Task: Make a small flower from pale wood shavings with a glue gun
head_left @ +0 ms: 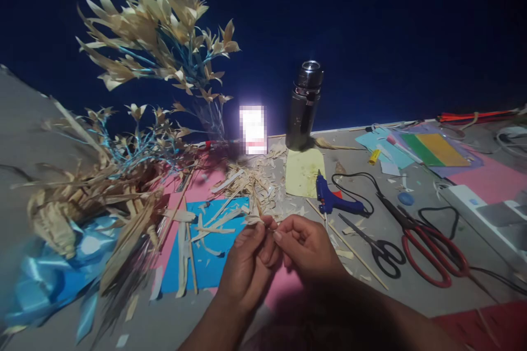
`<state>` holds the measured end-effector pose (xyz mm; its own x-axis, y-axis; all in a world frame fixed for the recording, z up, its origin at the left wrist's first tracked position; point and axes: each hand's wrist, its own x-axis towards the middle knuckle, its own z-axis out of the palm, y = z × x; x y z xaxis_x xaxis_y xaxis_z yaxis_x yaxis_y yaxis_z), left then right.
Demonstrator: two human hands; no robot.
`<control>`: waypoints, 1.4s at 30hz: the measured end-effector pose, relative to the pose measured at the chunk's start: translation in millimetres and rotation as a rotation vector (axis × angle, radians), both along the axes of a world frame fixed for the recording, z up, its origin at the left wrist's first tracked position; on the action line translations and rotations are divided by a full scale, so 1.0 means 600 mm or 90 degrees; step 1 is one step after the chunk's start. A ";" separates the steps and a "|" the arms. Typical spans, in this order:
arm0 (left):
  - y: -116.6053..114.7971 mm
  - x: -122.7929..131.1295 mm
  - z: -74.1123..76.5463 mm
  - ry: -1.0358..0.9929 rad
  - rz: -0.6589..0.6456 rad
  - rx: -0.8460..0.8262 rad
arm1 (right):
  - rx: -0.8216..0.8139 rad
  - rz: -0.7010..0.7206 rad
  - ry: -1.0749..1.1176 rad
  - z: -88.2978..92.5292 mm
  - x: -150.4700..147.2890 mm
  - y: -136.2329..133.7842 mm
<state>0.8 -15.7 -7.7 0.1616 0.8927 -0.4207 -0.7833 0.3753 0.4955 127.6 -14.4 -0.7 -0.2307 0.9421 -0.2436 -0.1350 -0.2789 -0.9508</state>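
Observation:
My left hand [246,255] is closed, thumb against fingers, on a small pale piece of dried corn husk [252,220]. Close against its fingertips, my right hand [309,241] is pinched shut; whatever lies between its thumb and finger is too small to make out. Under and left of the hands is a blue sheet [173,274] strewn with cut husk strips [184,263]. Just right of my right hand, a blue glue gun [335,201] stands propped, nozzle up. Black-handled scissors [382,255] and larger red-handled scissors [436,252] lie beyond it.
Husk flowers on blue stems [181,49] rise at the back left, above a husk heap [132,219] and blue ribbon [45,279]. A dark flask [303,107] stands behind a yellow sheet [302,173]. A white power strip [481,214] and cords lie at right.

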 end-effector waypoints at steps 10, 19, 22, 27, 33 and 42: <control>0.000 -0.007 -0.008 0.010 0.024 -0.009 | -0.010 0.017 0.017 0.014 0.002 -0.002; -0.001 -0.002 -0.004 0.019 0.017 -0.013 | -0.014 0.010 0.024 0.012 0.000 -0.002; -0.002 -0.003 -0.006 0.012 0.017 -0.021 | -0.010 0.011 0.023 0.009 -0.001 -0.002; -0.004 -0.003 -0.013 0.007 0.010 -0.024 | -0.009 0.005 0.039 0.007 -0.003 -0.001; -0.003 0.001 -0.009 -0.002 0.005 -0.015 | -0.008 -0.009 0.064 0.001 -0.006 -0.003; -0.010 0.008 -0.010 0.007 -0.006 -0.005 | 0.005 -0.016 0.081 -0.004 -0.009 -0.007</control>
